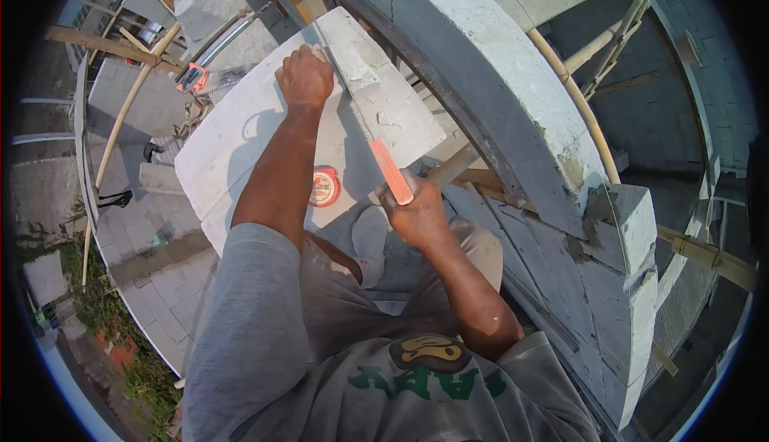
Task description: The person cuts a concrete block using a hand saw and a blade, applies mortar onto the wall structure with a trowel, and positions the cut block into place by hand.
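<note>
A hand saw with a red handle lies along a pale block, its blade running toward the block's far edge. My right hand is closed round the near end of that handle. Near the far end of the blade, my left hand rests on the block with its fingers curled; what they grip, if anything, is hidden. A red and white tape measure lies on the block beside my left forearm. Small crumbs sit on the block to the right of the blade.
A long curved block wall runs along the right, with a bamboo pole behind it. Another saw with a red handle lies at the upper left. More bamboo poles cross the left side, and plants show far below.
</note>
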`<state>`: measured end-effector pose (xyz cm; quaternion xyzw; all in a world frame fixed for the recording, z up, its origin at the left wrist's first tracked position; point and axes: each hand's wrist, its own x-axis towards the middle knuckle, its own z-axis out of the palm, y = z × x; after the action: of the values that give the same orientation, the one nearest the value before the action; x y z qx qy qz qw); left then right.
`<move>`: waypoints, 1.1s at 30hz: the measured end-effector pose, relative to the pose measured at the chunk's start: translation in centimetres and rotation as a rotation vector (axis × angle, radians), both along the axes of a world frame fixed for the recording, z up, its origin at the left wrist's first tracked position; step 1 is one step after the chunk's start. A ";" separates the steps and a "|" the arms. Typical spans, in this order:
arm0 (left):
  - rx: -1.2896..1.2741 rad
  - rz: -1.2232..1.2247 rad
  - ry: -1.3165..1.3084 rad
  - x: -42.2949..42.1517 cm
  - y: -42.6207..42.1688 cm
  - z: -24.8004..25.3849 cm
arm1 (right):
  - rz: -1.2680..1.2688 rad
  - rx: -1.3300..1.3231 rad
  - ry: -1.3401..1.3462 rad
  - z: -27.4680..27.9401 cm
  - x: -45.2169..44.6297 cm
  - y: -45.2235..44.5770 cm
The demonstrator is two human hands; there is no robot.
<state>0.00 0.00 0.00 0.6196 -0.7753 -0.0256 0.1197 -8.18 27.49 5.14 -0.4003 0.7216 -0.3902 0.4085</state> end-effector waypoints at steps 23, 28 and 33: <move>-0.020 -0.026 -0.038 -0.1 0.5 -0.2 | 0.063 0.032 0.025 0.7 -3.3 2.4; 0.008 0.012 -0.046 -0.7 0.4 0.4 | 0.022 0.013 0.045 -0.1 -1.0 -1.0; -0.022 0.003 -0.033 -0.3 0.1 -0.3 | -0.024 0.013 -0.149 2.6 -1.5 11.9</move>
<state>-0.27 0.12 -0.31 0.6198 -0.7765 -0.0066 0.1135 -9.66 39.40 7.73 -0.3587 0.6964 -0.4193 0.4589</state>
